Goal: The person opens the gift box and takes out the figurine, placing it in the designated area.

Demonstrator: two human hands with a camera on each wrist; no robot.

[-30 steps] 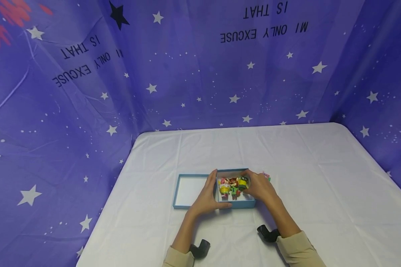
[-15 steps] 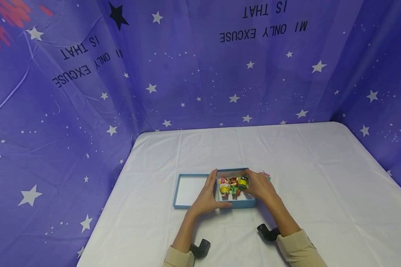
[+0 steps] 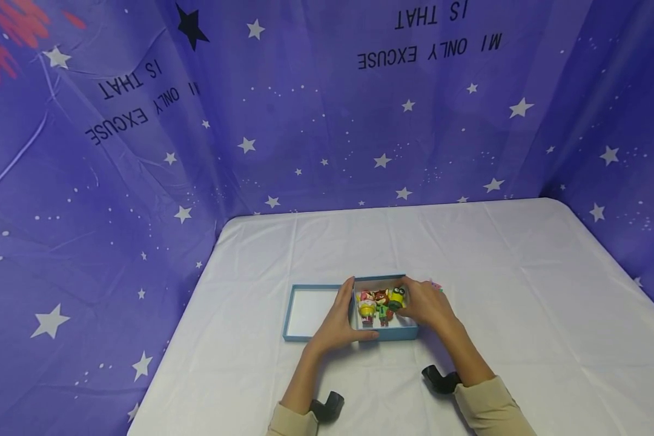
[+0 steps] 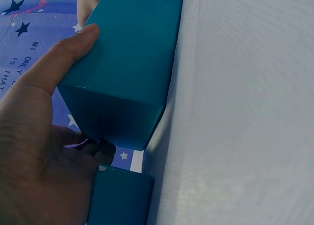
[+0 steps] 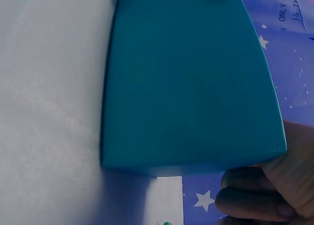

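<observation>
A blue open box (image 3: 398, 333) with a white inside stands on the table in the head view. My left hand (image 3: 335, 326) grips its left end, thumb along the near wall and fingers at the far left corner. Inside lie a figure in yellow with pink on its head (image 3: 367, 309) and a brown fox figure in green (image 3: 382, 307). My right hand (image 3: 429, 304) reaches over the right wall and pinches a yellow Minion figure (image 3: 396, 298) beside the fox. In the right wrist view the box wall (image 5: 186, 87) hides thumb and index finger; the other fingers (image 5: 250, 203) curl outside it.
A shallow blue-rimmed tray, white inside (image 3: 305, 312), lies against the box's left side. Just behind my right hand a small pink thing (image 3: 436, 285) shows on the white tablecloth (image 3: 501, 290). Purple starry curtain (image 3: 327, 121) surrounds the table's back and sides.
The Minion figure has turned slightly, with both goggle eyes showing more plainly. My right hand has shifted a little, covering more of the pink thing; my left hand stays put.
</observation>
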